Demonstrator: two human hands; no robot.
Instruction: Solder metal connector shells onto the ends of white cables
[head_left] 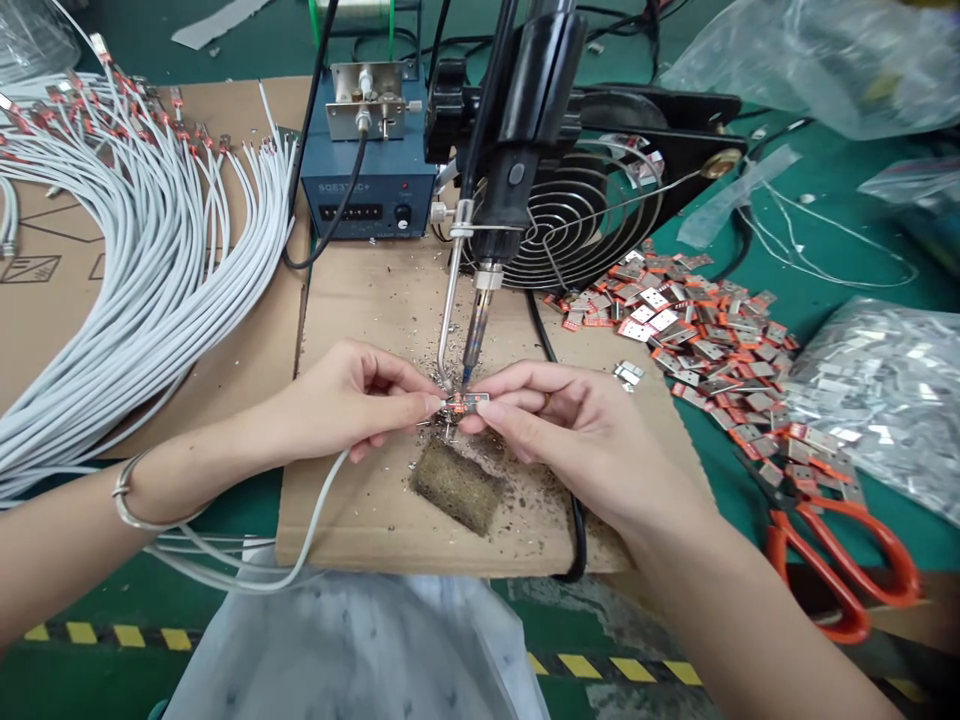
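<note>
Beneath the tip of a mounted soldering iron [480, 310], my two hands meet over the cardboard. My left hand [367, 400] pinches the end of a white cable [324, 505], which hangs down and curves off to the left. Between thumb and finger, my right hand [555, 410] grips a small USB connector [474, 402] with an orange-red part. The cable end and the connector come together right under the iron tip, beside a thin metal solder feed tube [448, 340]. Whether the tip touches the joint I cannot tell. Just below lies a worn brown sponge [457, 485].
A blue solder feeder box [367, 190] stands behind, beside a fan with a wire guard [562, 220]. White cables [150, 270] are bundled at left. Loose USB connectors [697, 330] heap at right, near a bag of metal parts [892, 390] and orange-handled scissors [840, 555].
</note>
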